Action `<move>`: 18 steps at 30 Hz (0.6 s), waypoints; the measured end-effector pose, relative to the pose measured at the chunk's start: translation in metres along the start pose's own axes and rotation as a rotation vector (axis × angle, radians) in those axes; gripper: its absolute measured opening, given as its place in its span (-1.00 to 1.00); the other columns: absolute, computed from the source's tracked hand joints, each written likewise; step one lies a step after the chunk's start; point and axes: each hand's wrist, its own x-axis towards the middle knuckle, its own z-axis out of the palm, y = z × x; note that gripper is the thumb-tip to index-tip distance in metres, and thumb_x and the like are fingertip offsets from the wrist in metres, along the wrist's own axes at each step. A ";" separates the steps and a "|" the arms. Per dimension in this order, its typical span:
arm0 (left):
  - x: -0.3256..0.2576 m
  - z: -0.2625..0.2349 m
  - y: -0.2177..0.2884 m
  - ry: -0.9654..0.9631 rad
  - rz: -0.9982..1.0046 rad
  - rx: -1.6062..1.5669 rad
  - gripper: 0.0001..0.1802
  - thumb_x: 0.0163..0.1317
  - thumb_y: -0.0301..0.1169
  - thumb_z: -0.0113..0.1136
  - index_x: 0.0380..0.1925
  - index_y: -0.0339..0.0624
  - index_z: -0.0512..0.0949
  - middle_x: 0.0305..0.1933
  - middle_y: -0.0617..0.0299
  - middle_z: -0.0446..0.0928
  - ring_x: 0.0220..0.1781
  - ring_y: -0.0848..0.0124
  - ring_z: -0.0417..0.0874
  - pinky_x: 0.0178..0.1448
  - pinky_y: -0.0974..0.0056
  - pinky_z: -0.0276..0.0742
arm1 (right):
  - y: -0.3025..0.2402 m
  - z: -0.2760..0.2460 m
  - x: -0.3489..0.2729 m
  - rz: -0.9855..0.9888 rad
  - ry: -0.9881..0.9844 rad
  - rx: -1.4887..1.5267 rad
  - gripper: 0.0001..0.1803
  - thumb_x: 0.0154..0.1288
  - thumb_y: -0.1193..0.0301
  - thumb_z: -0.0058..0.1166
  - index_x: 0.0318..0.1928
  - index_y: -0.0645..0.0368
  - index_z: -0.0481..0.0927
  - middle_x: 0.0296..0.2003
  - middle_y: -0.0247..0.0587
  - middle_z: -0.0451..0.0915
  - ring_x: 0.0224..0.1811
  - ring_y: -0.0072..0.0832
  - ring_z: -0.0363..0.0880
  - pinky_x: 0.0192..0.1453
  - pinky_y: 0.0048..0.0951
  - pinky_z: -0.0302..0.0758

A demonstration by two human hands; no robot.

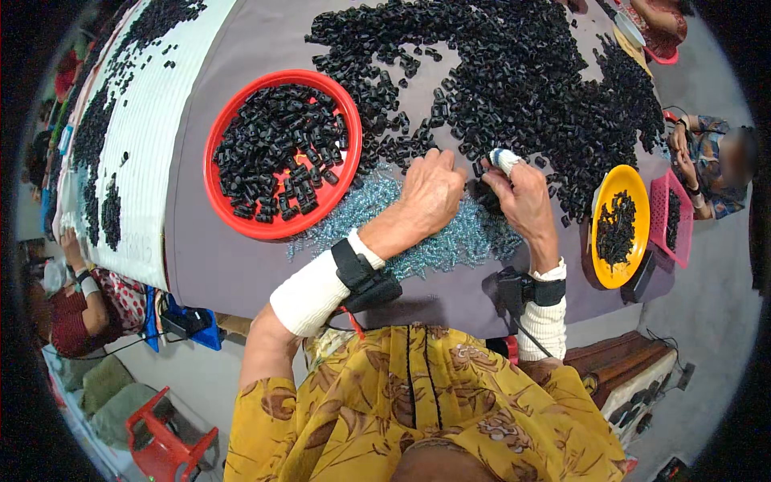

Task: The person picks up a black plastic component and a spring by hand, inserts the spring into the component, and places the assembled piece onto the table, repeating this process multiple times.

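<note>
My left hand is curled, knuckles up, over a spread of small clear-blue springs on the grey table; what its fingers hold is hidden. My right hand, its forefinger wrapped in white tape, is closed on a small black plastic part right beside the left hand. A large heap of the same black parts lies just beyond both hands. A round red tray of black parts sits left of my left hand. Both wrists carry black bands over white sleeves.
A yellow dish and a pink basket with black parts stand at the right, near another person's hands. A white ribbed mat with more parts lies left, with a seated person beside it. A red stool stands below.
</note>
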 end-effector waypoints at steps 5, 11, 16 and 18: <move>0.002 0.003 -0.004 0.031 0.044 0.002 -0.80 -0.03 -0.40 0.30 -0.41 -0.21 0.52 -0.35 0.05 0.47 -0.23 0.07 0.52 -0.19 0.03 0.46 | 0.005 -0.004 -0.001 0.024 0.041 0.046 -0.80 0.11 0.58 0.15 -0.20 0.31 0.57 -0.35 -0.04 0.63 -0.32 -0.18 0.60 -0.23 -0.30 0.50; -0.008 -0.029 -0.015 -0.008 -0.365 -0.872 -0.77 0.10 -0.48 0.30 -0.24 -0.25 0.52 -0.37 0.29 0.56 -0.35 0.57 0.55 -0.24 0.44 0.49 | -0.017 -0.011 0.007 0.064 -0.003 0.198 -0.81 0.17 0.58 0.13 -0.17 0.32 0.56 -0.28 -0.06 0.67 -0.29 -0.33 0.68 -0.21 -0.42 0.55; -0.022 -0.046 -0.019 0.076 -0.437 -1.428 -0.75 0.15 -0.55 0.26 -0.15 -0.28 0.54 -0.26 0.30 0.59 -0.25 0.56 0.60 -0.14 0.47 0.53 | -0.044 -0.007 0.017 0.051 -0.063 0.346 -0.81 0.20 0.59 0.09 -0.14 0.34 0.55 -0.28 -0.11 0.68 -0.30 -0.41 0.68 -0.19 -0.46 0.57; -0.027 -0.054 -0.017 0.091 -0.453 -1.447 -0.71 0.15 -0.55 0.26 -0.09 -0.28 0.54 -0.22 0.27 0.60 -0.22 0.55 0.61 -0.09 0.45 0.53 | -0.051 -0.002 0.021 0.011 -0.062 0.350 -0.80 0.21 0.58 0.08 -0.14 0.33 0.55 -0.32 -0.10 0.67 -0.33 -0.39 0.68 -0.22 -0.45 0.57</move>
